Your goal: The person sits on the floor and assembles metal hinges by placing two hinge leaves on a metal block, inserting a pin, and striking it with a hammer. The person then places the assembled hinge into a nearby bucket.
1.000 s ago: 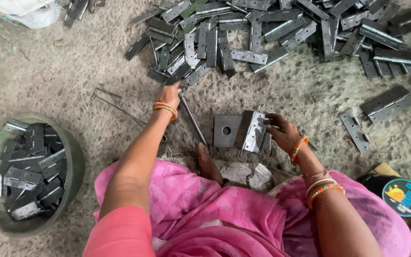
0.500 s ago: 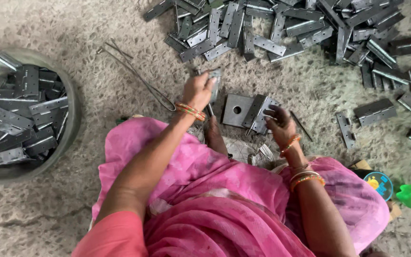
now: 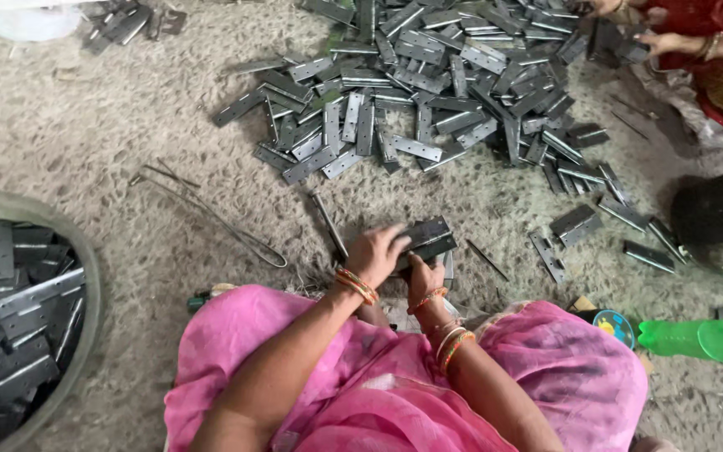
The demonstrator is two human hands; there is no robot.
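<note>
A: Where are the hands?
B: Both meet low in the middle, over the rough grey floor (image 3: 127,109). The left hand (image 3: 376,254) lies on top of a dark metal hinge (image 3: 425,238), fingers curled down over its near end. The right hand (image 3: 425,274) sits just below and beside it, fingers closed against the hinge's lower edge.

A: So the hinge is held by both?
B: Yes, it is clamped between them, its far end sticking out past the left hand toward the upper right. It looks folded shut, tilted a little.

A: What lies close by?
B: A thin metal pin (image 3: 329,224) on the floor just left of the left hand, and another pin (image 3: 487,259) to the right of the hinge. A bent wire loop (image 3: 219,222) lies farther left.

A: And beyond?
B: A big pile of grey hinges (image 3: 428,84) spreads across the floor ahead, well apart from the hands. A round basin (image 3: 85,276) at the left edge holds more of them. A green plastic bottle (image 3: 700,339) lies at the right. Another person's hand (image 3: 658,40) works at the top right corner.
</note>
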